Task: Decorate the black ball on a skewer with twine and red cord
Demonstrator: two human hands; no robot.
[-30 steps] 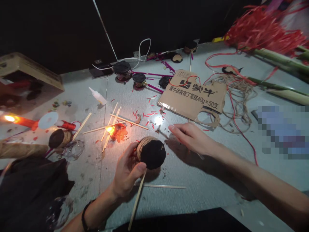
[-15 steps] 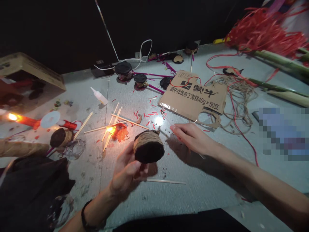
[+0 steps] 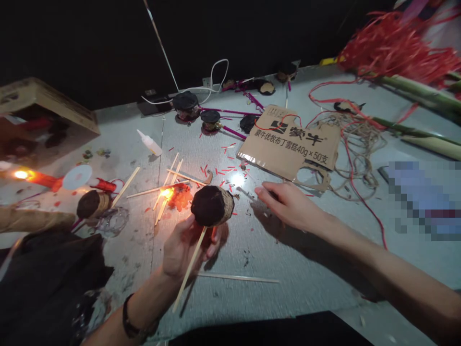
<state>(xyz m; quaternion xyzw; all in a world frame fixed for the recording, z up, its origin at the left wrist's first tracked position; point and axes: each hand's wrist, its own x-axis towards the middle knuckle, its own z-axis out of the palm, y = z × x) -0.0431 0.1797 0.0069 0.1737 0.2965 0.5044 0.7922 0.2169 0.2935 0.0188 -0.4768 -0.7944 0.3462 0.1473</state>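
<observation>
My left hand [image 3: 180, 247] holds a small rattle drum [image 3: 209, 206] with a black head and a twine-wrapped side. Its plain wooden stick [image 3: 192, 264] slants down past my palm toward me. To the right, my right hand [image 3: 284, 199] is closed in a pinch on a thin stick, barely visible beyond the fingertips. The two hands are apart, and the stick does not touch the drum. Just left of the drum, a small flame [image 3: 167, 193] burns at some crossed wooden sticks [image 3: 163, 206] beside a reddish melted patch [image 3: 180, 198].
Flattened cardboard [image 3: 291, 139] lies beyond my right hand, near tangled twine [image 3: 356, 149] and a phone-like slab [image 3: 421, 197]. A lit red candle [image 3: 45, 180], a glue bottle [image 3: 149, 143] and another drum [image 3: 93, 204] are left. More drums [image 3: 211, 120] lie at the back.
My left hand has turned the drum so that its black head faces left and toward me, and its wooden stick now shows. My right hand has barely moved.
</observation>
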